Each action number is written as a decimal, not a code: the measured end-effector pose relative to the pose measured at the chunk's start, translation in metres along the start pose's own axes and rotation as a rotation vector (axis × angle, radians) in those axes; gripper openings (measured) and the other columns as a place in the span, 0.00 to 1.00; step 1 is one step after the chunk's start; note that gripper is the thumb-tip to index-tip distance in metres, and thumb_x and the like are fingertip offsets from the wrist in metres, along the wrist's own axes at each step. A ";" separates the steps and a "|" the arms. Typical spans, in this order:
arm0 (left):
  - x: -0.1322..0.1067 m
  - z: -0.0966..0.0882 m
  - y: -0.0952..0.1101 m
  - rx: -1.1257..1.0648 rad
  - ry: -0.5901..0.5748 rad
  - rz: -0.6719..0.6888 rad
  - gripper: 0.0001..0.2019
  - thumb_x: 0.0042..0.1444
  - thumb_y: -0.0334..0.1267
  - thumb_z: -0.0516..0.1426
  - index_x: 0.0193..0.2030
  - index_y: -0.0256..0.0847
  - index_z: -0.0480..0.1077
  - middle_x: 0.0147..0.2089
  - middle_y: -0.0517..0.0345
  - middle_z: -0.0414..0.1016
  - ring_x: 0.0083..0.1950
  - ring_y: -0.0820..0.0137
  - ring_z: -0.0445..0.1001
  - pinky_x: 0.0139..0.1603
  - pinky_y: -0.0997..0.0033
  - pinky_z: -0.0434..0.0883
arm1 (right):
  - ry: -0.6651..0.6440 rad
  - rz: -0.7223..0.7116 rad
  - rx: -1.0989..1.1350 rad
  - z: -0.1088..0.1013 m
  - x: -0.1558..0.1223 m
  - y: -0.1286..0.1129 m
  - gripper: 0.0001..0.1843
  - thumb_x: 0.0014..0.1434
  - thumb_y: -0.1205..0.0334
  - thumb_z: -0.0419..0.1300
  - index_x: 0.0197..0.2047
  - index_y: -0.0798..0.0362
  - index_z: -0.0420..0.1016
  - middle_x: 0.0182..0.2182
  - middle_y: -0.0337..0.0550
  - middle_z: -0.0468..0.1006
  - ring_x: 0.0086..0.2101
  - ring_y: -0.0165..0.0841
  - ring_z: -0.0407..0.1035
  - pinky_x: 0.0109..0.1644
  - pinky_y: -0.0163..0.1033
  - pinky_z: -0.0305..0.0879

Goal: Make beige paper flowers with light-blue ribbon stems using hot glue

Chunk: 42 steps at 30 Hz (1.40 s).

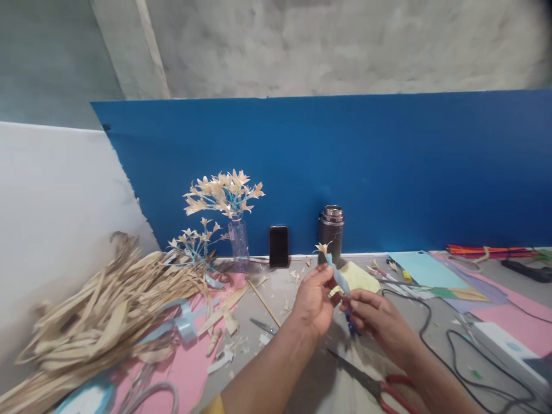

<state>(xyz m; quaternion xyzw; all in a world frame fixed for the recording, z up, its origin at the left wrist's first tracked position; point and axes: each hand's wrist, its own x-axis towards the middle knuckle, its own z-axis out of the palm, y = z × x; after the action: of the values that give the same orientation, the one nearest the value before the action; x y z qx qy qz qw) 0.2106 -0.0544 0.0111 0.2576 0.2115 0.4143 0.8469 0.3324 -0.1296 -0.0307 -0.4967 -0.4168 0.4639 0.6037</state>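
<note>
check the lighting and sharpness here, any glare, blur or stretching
Head view: soft light, a dim shadow on the white wall, small glints on the flask neck; head view: fine detail smeared where the left hand and right hand hold the blue strip; head view: wide-angle stretching toward the edges, upper right corner darkened.

Wall (323, 46): bare grey concrete, mottled, far side; one paler slanting band (129, 49) towards the left. Panel (366, 161): blue, wide, upright before the wall (left edge slanting, slightly ragged). Side panel (56, 190): white, plain, left. Counter (275, 286): grey, below the blue panel. Light: soft, shadows blurred.
</note>
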 end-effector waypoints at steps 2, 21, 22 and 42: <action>0.000 0.001 0.001 0.009 -0.031 -0.022 0.16 0.41 0.35 0.69 0.34 0.40 0.67 0.32 0.61 0.72 0.32 0.71 0.70 0.30 0.71 0.63 | -0.048 0.020 0.086 -0.003 0.000 0.001 0.20 0.54 0.46 0.67 0.32 0.57 0.78 0.22 0.39 0.72 0.19 0.22 0.53 0.22 0.31 0.45; 0.000 -0.003 -0.005 0.299 0.053 0.174 0.17 0.37 0.42 0.71 0.31 0.38 0.72 0.32 0.60 0.73 0.34 0.74 0.67 0.40 0.70 0.61 | 0.605 -0.624 -0.652 0.006 -0.016 -0.001 0.16 0.60 0.48 0.58 0.28 0.50 0.72 0.25 0.41 0.74 0.27 0.34 0.67 0.34 0.37 0.63; 0.001 -0.003 -0.006 0.292 0.060 0.178 0.17 0.37 0.42 0.71 0.30 0.38 0.72 0.32 0.61 0.72 0.33 0.74 0.67 0.40 0.70 0.61 | 0.534 -0.608 -0.697 0.010 -0.017 0.000 0.16 0.60 0.48 0.59 0.27 0.50 0.72 0.23 0.40 0.74 0.25 0.33 0.66 0.32 0.37 0.62; -0.016 0.005 -0.023 0.306 -0.151 -0.100 0.12 0.33 0.32 0.66 0.24 0.38 0.67 0.20 0.62 0.68 0.22 0.75 0.65 0.25 0.74 0.60 | 0.216 -0.089 0.315 -0.002 -0.007 -0.014 0.17 0.42 0.53 0.77 0.27 0.56 0.78 0.19 0.32 0.64 0.19 0.20 0.53 0.22 0.27 0.51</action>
<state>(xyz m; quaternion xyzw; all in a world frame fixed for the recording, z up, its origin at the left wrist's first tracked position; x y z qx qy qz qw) 0.2174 -0.0809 0.0035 0.4031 0.2206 0.3143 0.8307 0.3353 -0.1377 -0.0172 -0.4241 -0.2932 0.4401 0.7352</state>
